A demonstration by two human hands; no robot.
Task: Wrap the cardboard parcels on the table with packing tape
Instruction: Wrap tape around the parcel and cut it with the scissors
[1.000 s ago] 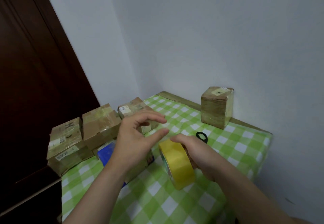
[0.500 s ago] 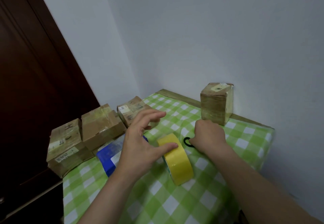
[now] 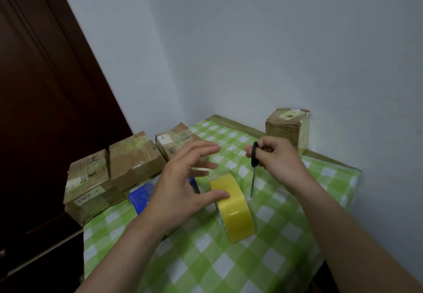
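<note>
Scissors (image 3: 253, 155) hang point-down, gripped in curled fingers of the right hand (image 3: 278, 162), apparently ready to cut; left hand (image 3: 180, 192), fingers spread, thumb steadying the upright yellow tape roll (image 3: 235, 212); cardboard parcels (image 3: 135, 157) sit just beyond.

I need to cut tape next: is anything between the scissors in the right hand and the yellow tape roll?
Nothing visible. The scissors hang blade-down from the right hand just beyond the yellow tape roll, only tablecloth between. The left hand touches the roll's top with its thumb.
</note>
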